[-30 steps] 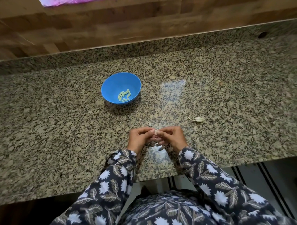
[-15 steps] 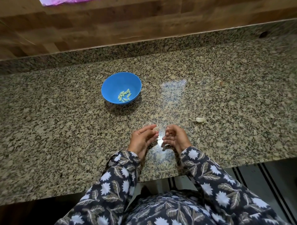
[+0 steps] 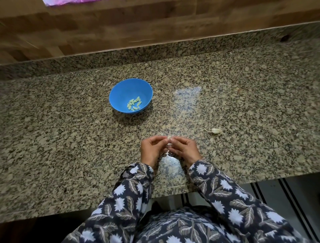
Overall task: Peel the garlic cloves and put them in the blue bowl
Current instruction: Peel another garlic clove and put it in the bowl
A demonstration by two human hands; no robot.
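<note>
Both hands meet over the granite counter near its front edge. My left hand point(image 3: 151, 150) and my right hand point(image 3: 184, 149) pinch one small pale garlic clove point(image 3: 169, 138) between their fingertips. A thin shred of white skin point(image 3: 167, 152) hangs below the fingers. The blue bowl point(image 3: 131, 95) stands farther back and to the left, with several peeled cloves point(image 3: 134, 103) at its bottom. One unpeeled clove point(image 3: 215, 131) with a stem lies on the counter to the right of my hands.
Bits of white garlic skin point(image 3: 170, 164) lie on the counter between my wrists. The granite counter point(image 3: 69, 138) ends in a raised granite ledge at the back, with a wood-patterned wall above. A pink thing point(image 3: 69, 2) shows at the top edge.
Half a second ago my hands were apart, the clove in my left fingers. They have come together again and both pinch the clove.
</note>
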